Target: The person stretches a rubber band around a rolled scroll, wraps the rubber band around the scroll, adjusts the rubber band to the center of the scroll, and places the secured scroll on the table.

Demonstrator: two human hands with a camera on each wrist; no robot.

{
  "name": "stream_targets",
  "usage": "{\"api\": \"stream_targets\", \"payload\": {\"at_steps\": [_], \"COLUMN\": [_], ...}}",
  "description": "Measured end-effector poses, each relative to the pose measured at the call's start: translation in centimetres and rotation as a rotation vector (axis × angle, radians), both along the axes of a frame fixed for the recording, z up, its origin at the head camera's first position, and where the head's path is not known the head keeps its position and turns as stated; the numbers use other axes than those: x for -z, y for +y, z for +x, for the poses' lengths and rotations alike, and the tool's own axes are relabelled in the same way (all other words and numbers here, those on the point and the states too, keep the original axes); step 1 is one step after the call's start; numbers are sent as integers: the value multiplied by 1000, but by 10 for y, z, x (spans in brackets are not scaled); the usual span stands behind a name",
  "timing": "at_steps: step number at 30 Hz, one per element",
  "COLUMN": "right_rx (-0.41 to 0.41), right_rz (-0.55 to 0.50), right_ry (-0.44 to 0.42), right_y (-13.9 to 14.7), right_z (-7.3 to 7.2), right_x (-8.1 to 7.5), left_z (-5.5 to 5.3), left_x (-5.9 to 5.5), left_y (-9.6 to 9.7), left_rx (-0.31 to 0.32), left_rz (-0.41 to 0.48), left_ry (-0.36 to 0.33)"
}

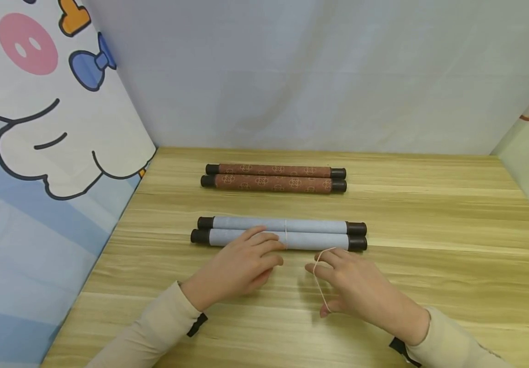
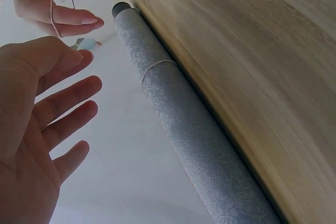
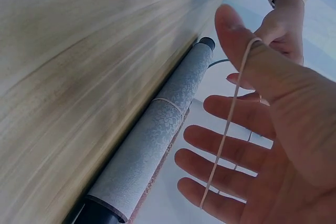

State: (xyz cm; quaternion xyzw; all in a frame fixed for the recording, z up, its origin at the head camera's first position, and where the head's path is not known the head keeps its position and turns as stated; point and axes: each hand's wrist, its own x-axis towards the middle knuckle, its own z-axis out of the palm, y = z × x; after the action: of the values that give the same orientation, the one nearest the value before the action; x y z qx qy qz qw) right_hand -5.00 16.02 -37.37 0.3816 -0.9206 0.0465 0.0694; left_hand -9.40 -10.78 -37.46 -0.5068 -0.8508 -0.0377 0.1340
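Observation:
Two light-blue scrolls [image 1: 317, 240] with black end knobs lie side by side on the table, a thin pale rubber band [image 1: 285, 226] around their middle. My left hand [image 1: 241, 263] hovers at their near side, left of that band, its fingers spread and holding nothing in the left wrist view. Just right of the band, close to the near scroll, is my right hand [image 1: 358, 281]. A second pale rubber band [image 3: 226, 129] is looped over its thumb and fingers and stretched between them. The fingers [image 3: 226, 145] of that hand are extended and apart.
Two brown patterned scrolls [image 1: 269, 183] with dark end knobs lie together farther back on the wooden table [image 1: 430, 204]. A pale curtain [image 1: 315, 76] hangs behind the table, and a cartoon-printed cloth [image 1: 29, 153] stands along its left side.

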Motion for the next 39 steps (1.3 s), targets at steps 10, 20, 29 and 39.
{"api": "stream_targets", "payload": {"at_steps": [10,20,29,39], "right_rx": [-24,-34,-51,-60], "right_rz": [1,10,14,27], "right_ry": [-21,-2,25,7], "right_y": [2,2,4,5], "right_z": [0,-1,-1,-2], "right_x": [0,1,2,-1], "left_z": [-1,-2,-4,-20], "left_x": [2,2,2,-7], "left_y": [1,2,4,0], "left_rx": [-22,-15,-11,-34], "left_rz": [-17,-12,-21,-1], "left_ry": [-37,-35,-33,-56]}}
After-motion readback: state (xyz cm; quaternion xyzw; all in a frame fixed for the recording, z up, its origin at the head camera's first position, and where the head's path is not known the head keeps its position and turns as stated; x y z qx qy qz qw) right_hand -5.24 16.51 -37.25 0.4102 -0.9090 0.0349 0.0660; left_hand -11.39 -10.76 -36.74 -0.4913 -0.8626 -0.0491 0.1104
